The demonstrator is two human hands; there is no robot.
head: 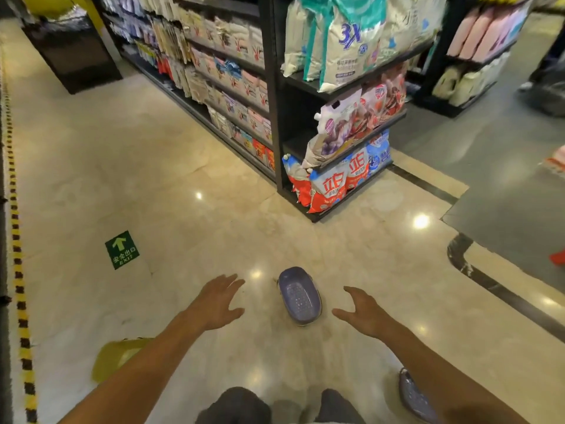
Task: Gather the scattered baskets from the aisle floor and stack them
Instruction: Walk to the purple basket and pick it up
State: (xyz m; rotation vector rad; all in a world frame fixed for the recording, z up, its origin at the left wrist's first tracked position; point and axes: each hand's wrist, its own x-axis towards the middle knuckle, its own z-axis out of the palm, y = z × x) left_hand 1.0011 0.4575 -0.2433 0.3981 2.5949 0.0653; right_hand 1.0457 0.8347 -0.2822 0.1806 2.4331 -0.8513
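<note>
A purple plastic basket [300,296] with a perforated bottom stands upright on the shiny floor, straight ahead of me. My left hand [217,301] hovers to its left, fingers spread, holding nothing. To the basket's right is my right hand [362,313], also spread wide and empty. Neither hand touches the basket. A second purple basket [413,396] shows partly behind my right forearm at the lower right. A yellow-green basket [117,359] lies on the floor under my left forearm, partly hidden.
A black shelf unit [276,123] full of detergent bags stands ahead, its corner about a step beyond the basket. A green exit sticker [121,249] marks the floor at left. Yellow-black tape [19,270] runs along the left edge. Grey matting [504,209] covers the floor at right.
</note>
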